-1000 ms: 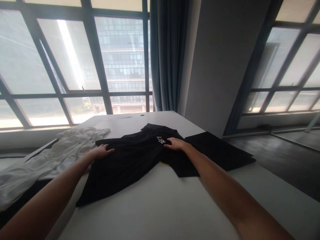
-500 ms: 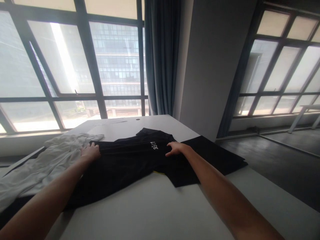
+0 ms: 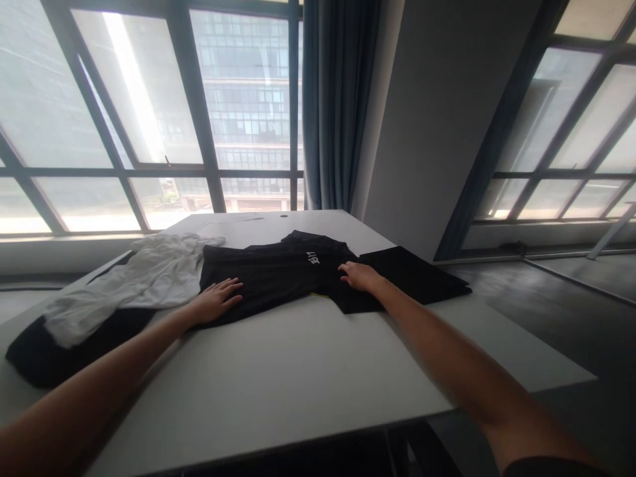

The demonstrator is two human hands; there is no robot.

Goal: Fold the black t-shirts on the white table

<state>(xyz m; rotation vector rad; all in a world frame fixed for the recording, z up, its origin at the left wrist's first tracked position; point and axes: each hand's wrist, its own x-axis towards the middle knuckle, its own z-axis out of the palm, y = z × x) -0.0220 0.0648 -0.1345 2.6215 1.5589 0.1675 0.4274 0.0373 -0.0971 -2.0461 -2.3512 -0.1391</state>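
A black T-shirt (image 3: 268,265) with white "LIFE" lettering is spread sideways across the white table (image 3: 298,371). My left hand (image 3: 217,300) lies flat on its left end, palm down, fingers stretched and holding nothing. At the collar end, to the right of the lettering, my right hand (image 3: 360,275) has its fingers bent together on the black fabric; the fingertips are partly hidden. Right of that hand is a flat, folded black cloth (image 3: 417,273), touching the T-shirt.
A crumpled white garment (image 3: 159,268) lies left of the T-shirt, partly over a dark bundle of cloth (image 3: 59,354). Beyond the table stand windows (image 3: 243,93), a blue-grey curtain (image 3: 330,112) and a grey pillar (image 3: 437,132). The table's front edge is near me.
My left hand has moved from the T-shirt's far left corner toward me and right, now flat on the fabric. The shirt's left end looks smoother. My right hand stays near the collar.
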